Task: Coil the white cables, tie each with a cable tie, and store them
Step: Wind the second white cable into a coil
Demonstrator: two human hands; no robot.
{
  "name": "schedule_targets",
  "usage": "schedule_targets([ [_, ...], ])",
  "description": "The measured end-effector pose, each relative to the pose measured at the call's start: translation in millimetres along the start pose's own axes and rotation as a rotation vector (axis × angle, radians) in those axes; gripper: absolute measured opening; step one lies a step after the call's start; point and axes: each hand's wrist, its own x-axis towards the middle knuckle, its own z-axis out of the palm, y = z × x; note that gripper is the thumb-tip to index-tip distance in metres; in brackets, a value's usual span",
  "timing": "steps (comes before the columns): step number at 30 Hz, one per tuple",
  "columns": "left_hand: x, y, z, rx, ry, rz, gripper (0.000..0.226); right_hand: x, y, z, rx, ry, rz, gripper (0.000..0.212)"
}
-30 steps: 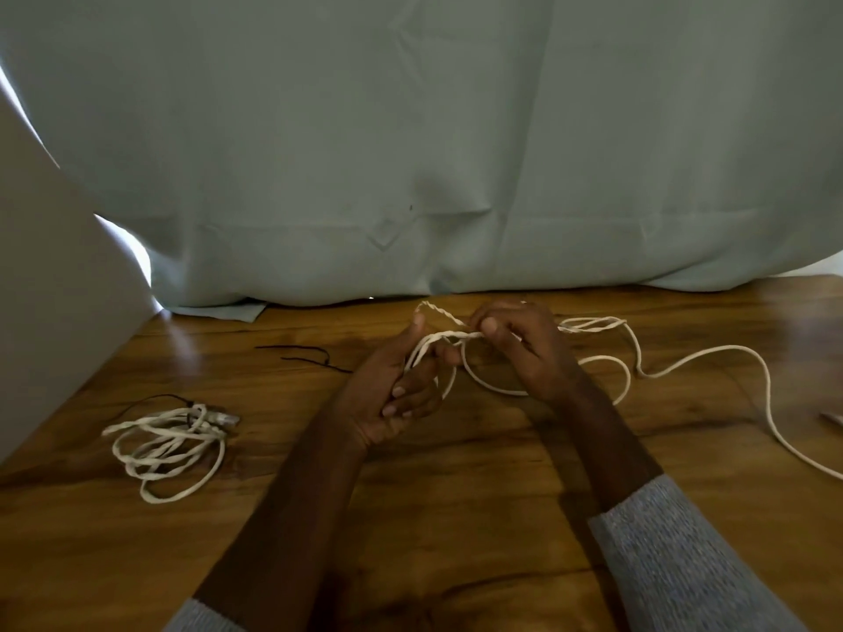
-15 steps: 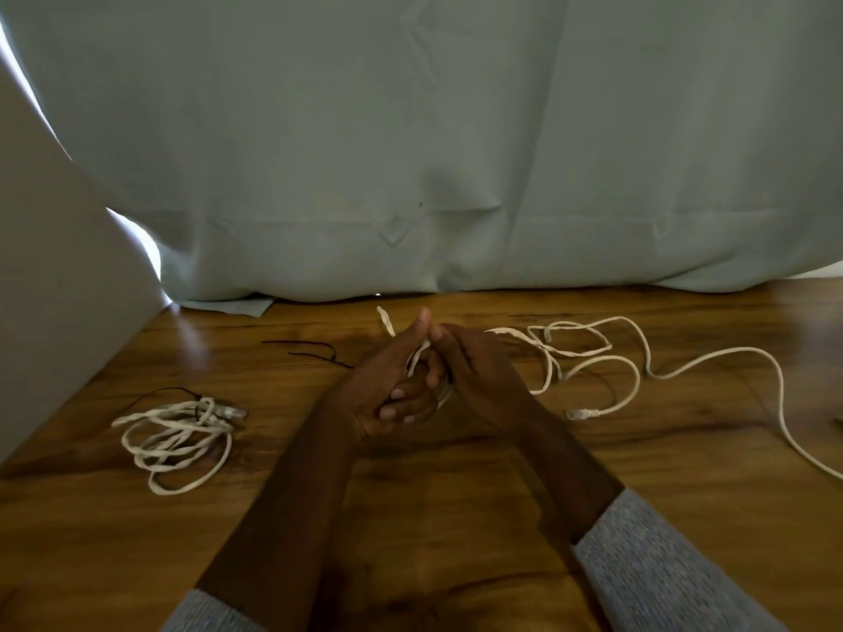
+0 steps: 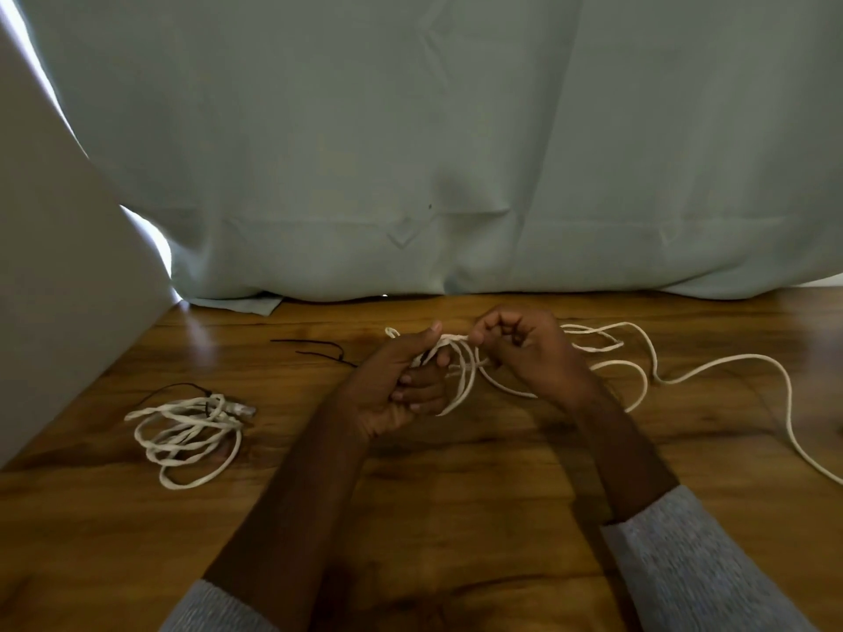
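Pale curtain (image 3: 456, 152) hangs behind a glossy wooden surface (image 3: 456, 494). Left hand (image 3: 401, 385) curls round gathered loops of the white cable (image 3: 460, 380); right hand (image 3: 524, 348) pinches the strand just beside it. The uncoiled length trails away rightward, so the right hand is nearer the slack. A coiled cable (image 3: 187, 431) lies well left, a black cable tie (image 3: 314, 348) beyond.

— What's in the hands?
— A white cable (image 3: 725, 360): the left hand (image 3: 397, 385) grips several loops, the right hand (image 3: 524, 348) pinches a strand beside it.
— And on the wooden table (image 3: 456, 517)?
— A coiled cable (image 3: 187, 431) at left, a black tie (image 3: 314, 346) near the curtain (image 3: 456, 152).
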Motion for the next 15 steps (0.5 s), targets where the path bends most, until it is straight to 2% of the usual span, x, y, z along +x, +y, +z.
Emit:
schedule_targets([
  [3,2,-1,3,0.043,-0.020,-0.080,0.043,-1,1,-9,-0.046,0.026,-0.026,0.015],
  [9,3,1,7,0.042,-0.061,-0.146,0.051,0,-4,9,-0.043,0.187,-0.171,0.020],
  [13,0,3,9,-0.030,-0.076,-0.075,0.052,-1,-1,14,-0.038,0.215,-0.158,0.020],
  [15,-1,5,8,-0.087,-0.113,0.008,0.052,-2,3,17,-0.041,0.164,-0.148,0.018],
])
